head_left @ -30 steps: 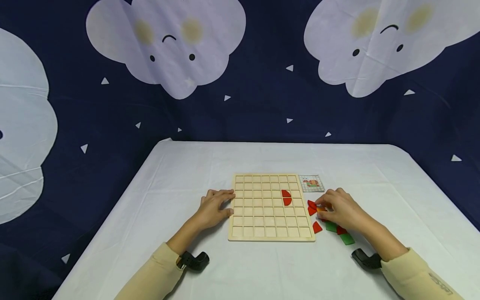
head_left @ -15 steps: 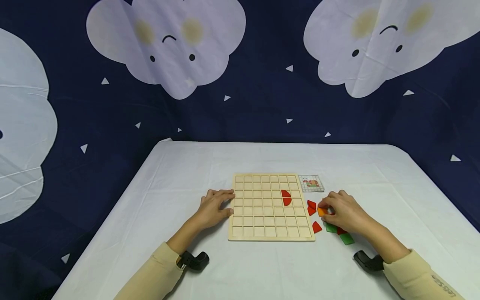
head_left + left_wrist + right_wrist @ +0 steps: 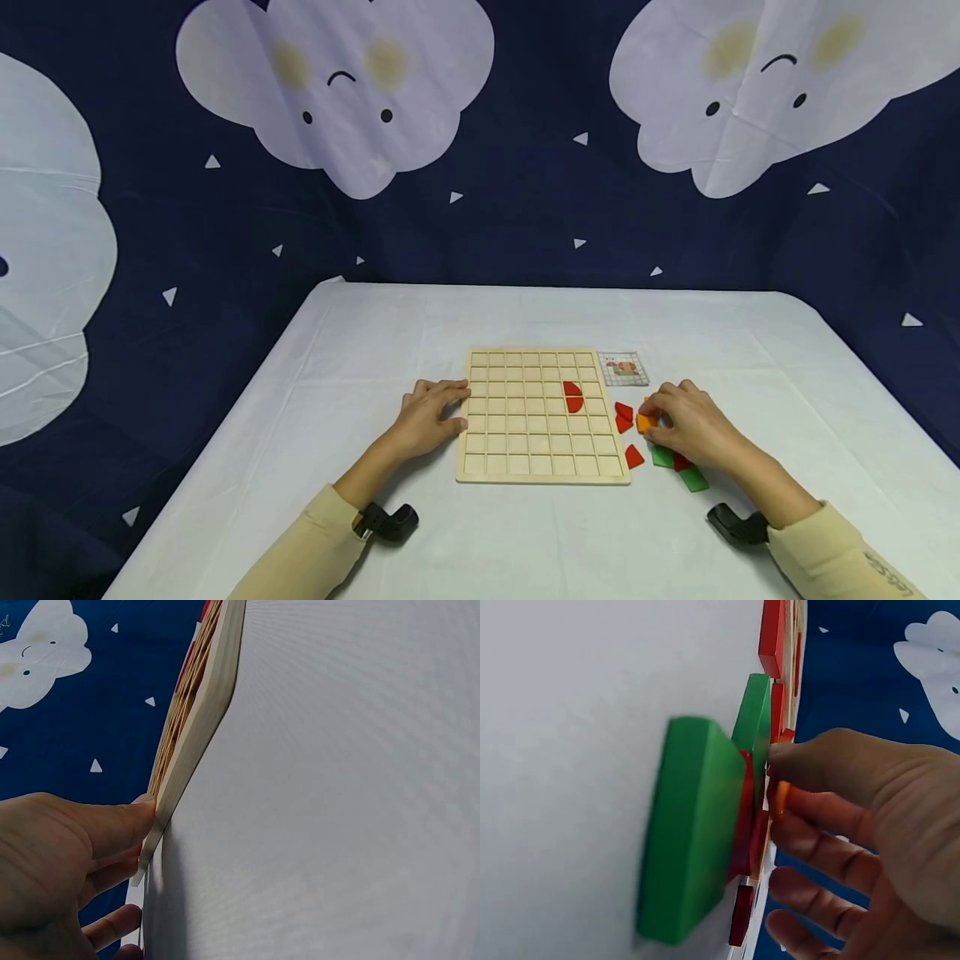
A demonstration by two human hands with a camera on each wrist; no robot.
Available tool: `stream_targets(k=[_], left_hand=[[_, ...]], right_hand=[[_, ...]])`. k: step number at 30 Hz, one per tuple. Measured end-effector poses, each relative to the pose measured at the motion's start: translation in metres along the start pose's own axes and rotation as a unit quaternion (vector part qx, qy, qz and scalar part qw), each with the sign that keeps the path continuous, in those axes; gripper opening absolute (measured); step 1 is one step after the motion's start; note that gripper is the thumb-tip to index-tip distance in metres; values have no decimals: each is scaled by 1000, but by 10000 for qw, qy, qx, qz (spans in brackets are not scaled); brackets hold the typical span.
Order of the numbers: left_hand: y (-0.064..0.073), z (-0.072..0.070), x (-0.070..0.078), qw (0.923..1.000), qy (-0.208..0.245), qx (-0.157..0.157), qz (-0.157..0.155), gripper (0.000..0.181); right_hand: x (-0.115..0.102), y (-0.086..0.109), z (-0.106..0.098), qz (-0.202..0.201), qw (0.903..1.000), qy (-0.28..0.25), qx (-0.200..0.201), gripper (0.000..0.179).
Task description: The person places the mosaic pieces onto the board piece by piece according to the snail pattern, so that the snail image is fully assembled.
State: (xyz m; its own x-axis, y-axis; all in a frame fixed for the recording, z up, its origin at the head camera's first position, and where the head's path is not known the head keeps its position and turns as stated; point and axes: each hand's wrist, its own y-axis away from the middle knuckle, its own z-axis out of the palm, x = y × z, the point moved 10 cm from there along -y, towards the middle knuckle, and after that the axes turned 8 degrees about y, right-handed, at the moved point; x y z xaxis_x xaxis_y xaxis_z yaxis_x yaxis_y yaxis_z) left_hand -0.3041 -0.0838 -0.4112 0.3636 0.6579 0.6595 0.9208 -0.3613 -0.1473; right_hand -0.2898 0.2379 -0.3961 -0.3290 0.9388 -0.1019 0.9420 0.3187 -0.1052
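Note:
A pale wooden grid board [image 3: 517,422] lies flat on the white-covered table. My left hand [image 3: 426,421] rests at its left edge, thumb and fingertips touching the rim; in the left wrist view the thumb [image 3: 124,825] lies against that edge. Two red quarter-round pieces [image 3: 573,404] sit in neighbouring cells on the board's right side. Over the loose pieces right of the board, my right hand [image 3: 693,423] pinches a small orange piece [image 3: 782,799] between thumb and fingers. Its full shape is hidden by the fingers. More orange [image 3: 645,424] shows at the fingertips in the head view.
Loose red pieces [image 3: 624,417] and another red piece [image 3: 633,457] lie beside the board's right edge. Green pieces [image 3: 694,479] lie below the right hand, with red ones among them. A small gridded picture card [image 3: 624,368] touches the board's upper right corner.
The right hand has shifted slightly right, and more orange shows at its fingertips. The left hand and the board have stayed in place.

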Motion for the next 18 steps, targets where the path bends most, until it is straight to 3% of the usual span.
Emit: stream_targets(k=[6,18], left_hand=[[0,0,0,10000,23,-6,-11,46],[0,1,0,10000,9,-24,13,46]], right_hand=[[-5,-6,-4,62,9998,-197,-42,26],[-49,-40,-12,-624,9934,-915,306,22]])
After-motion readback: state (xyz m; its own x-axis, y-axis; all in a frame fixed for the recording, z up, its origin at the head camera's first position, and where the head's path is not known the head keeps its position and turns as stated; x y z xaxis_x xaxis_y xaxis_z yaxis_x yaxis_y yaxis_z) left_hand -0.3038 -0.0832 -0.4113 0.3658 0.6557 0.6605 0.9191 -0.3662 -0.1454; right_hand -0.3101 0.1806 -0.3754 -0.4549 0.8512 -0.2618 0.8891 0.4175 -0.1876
